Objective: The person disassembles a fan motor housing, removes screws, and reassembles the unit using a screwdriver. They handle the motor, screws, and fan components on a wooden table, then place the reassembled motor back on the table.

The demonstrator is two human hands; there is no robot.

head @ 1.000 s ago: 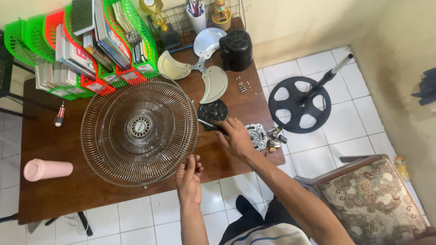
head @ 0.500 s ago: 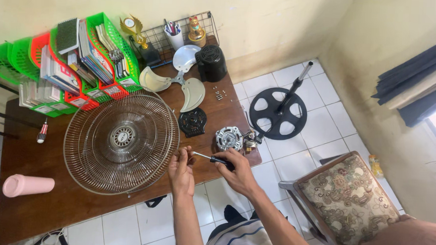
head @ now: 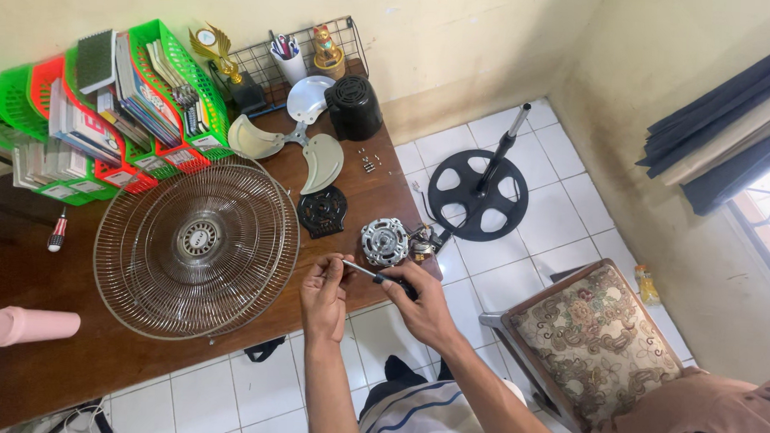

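Observation:
My right hand (head: 423,306) grips the black handle of a screwdriver (head: 379,277) near the table's front right corner. My left hand (head: 323,296) pinches the metal tip of that screwdriver between its fingers. Just beyond both hands lies a silver fan motor (head: 386,241) with wires at its right side. A round black motor cover (head: 322,211) lies left of the motor. A large wire fan guard (head: 196,245) rests flat on the brown wooden table (head: 58,367).
Cream fan blades (head: 304,144) and a black motor housing (head: 352,108) lie at the table's back. Green and red trays of books (head: 104,118), a pink cylinder (head: 32,326), a small screwdriver (head: 56,231). On the floor: a black fan base with pole (head: 477,194), a patterned chair (head: 594,338).
The view has shifted. My right hand drew back from the motor with the screwdriver, and my left hand came off the guard's edge to hold the screwdriver's tip.

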